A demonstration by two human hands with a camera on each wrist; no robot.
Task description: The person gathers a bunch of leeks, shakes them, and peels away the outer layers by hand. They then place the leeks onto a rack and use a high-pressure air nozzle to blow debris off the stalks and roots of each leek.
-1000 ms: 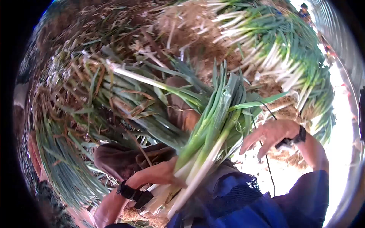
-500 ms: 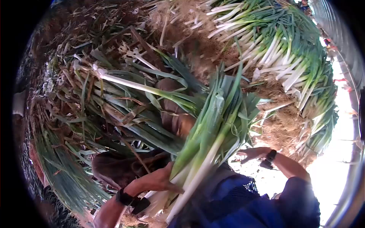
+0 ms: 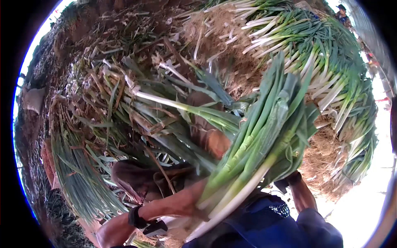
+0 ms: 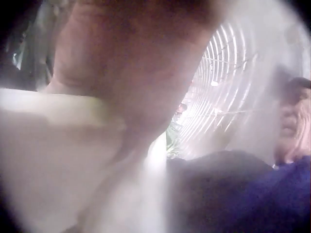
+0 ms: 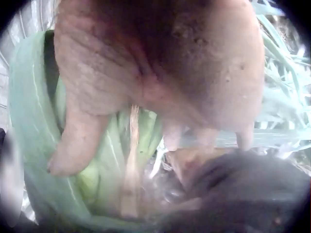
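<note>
A bundle of leeks (image 3: 248,153) lies slantwise across the lap, white stalks toward the body and green leaves up and away. The left hand (image 3: 188,202) grips its white lower part; in the left wrist view that hand (image 4: 131,63) is close above pale stalks (image 4: 53,109). In the head view the right hand is hidden behind the leaves, with only the wrist and forearm showing. The right wrist view shows the right hand (image 5: 160,73) with fingers extended and thumb beside a broad green leaf (image 5: 29,102); whether it touches the leaf is unclear.
Rows of leeks (image 3: 331,70) with white stalks lie at the upper right. Thinner green plants (image 3: 78,173) are heaped at the left, with loose leaves and a single leek (image 3: 161,99) across the middle. Another person (image 3: 342,15) is far back.
The right hand has lowered from beside the bundle to behind its leaves. The bundle's leafy end has shifted right in the head view, while the left hand has kept its grip.
</note>
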